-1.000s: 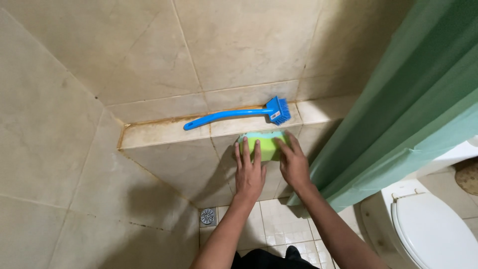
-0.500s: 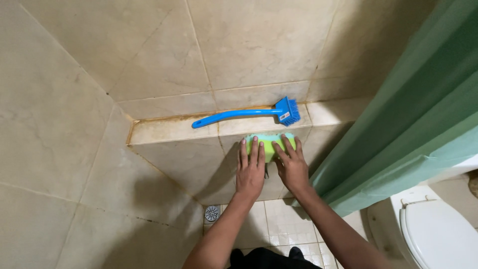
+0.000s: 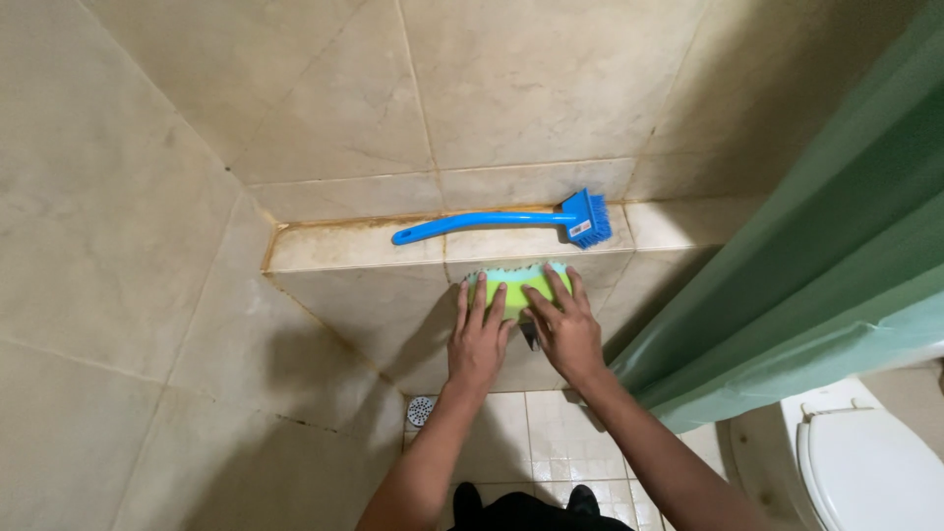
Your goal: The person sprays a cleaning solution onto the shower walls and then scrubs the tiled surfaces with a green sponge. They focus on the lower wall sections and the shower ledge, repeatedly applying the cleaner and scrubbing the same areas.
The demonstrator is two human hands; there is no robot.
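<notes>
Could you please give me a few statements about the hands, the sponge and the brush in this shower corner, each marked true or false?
1. Both the left hand and the right hand press on the green sponge. True.
2. The blue brush is held in the right hand. False: it lies untouched on the tiled ledge.
3. The sponge is against the tiled face below the ledge. True.
4. The brush's bristle head points toward the left wall. False: the head is at the right end, toward the green curtain.
5. A floor drain shows beside the left forearm. True.
</notes>
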